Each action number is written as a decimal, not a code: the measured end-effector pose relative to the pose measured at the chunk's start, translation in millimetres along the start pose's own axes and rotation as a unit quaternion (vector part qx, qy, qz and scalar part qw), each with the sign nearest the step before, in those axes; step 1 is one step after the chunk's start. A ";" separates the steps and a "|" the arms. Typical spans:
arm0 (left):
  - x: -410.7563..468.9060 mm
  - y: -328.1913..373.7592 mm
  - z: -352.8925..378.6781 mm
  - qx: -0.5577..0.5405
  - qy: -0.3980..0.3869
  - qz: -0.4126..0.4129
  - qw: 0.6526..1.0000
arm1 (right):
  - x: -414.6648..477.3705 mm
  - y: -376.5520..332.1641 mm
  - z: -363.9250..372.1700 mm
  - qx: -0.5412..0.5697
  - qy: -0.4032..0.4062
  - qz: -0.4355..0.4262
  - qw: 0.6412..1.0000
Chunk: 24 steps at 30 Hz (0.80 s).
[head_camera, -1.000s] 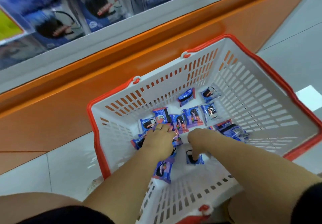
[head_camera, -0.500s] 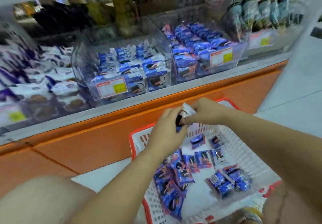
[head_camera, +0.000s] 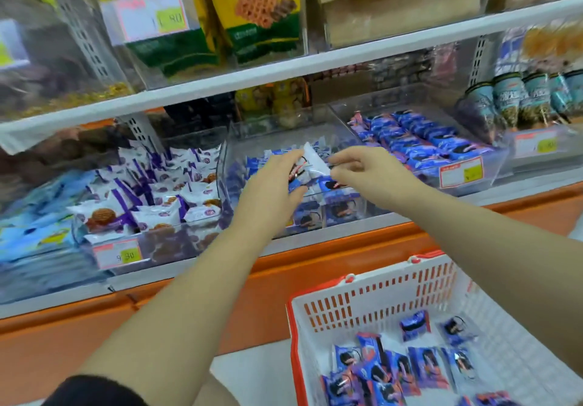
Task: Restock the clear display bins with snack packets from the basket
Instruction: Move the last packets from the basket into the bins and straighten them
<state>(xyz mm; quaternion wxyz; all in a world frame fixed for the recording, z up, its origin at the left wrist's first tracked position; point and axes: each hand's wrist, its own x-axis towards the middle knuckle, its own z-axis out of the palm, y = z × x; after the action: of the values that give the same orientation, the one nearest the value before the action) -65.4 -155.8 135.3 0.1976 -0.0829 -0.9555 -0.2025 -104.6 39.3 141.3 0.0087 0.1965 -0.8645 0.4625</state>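
The white basket (head_camera: 372, 298) stands at the lower right, with loose snack packets (head_camera: 422, 366) lying on its bottom. Further on, both hands are over the front edge of the middle clear bin (head_camera: 347, 213). The left hand (head_camera: 271, 184) grips a few blue packets (head_camera: 296, 181), its fingers curled around them. The right hand (head_camera: 362, 168) pinches the corner of a white-backed packet (head_camera: 312, 159) lying on top of them.

Left hand (head_camera: 271, 181) and right hand (head_camera: 362, 168) outstretched (fingers pinching).

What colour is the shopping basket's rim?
Red rim on a white slatted basket; the head view shows it best.
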 end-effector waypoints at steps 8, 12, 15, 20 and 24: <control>77.7 -73.6 -5.9 0.286 -0.145 -0.101 0.942 | 21.5 45.0 7.5 -0.323 0.034 -0.095 0.941; 85.2 -78.4 2.6 0.330 -0.191 -0.114 0.917 | 23.8 48.4 13.7 -0.336 0.035 -0.096 0.936; 87.8 -78.8 3.6 0.351 -0.221 -0.110 0.903 | 22.2 47.9 17.5 -0.345 0.040 -0.081 0.934; 89.8 -73.8 -2.1 0.334 -0.282 -0.114 0.892 | 19.5 48.9 21.9 -0.347 0.038 -0.057 0.935; 83.2 -65.7 -0.1 0.362 -0.311 -0.115 0.871 | 17.2 52.1 24.7 -0.359 0.035 -0.075 0.929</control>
<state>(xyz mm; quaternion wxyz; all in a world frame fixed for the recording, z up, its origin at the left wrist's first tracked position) -156.6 -208.8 146.3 -0.1184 0.0463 -0.9768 0.1726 -134.5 39.6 89.1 0.1440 0.2285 -0.9547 0.1253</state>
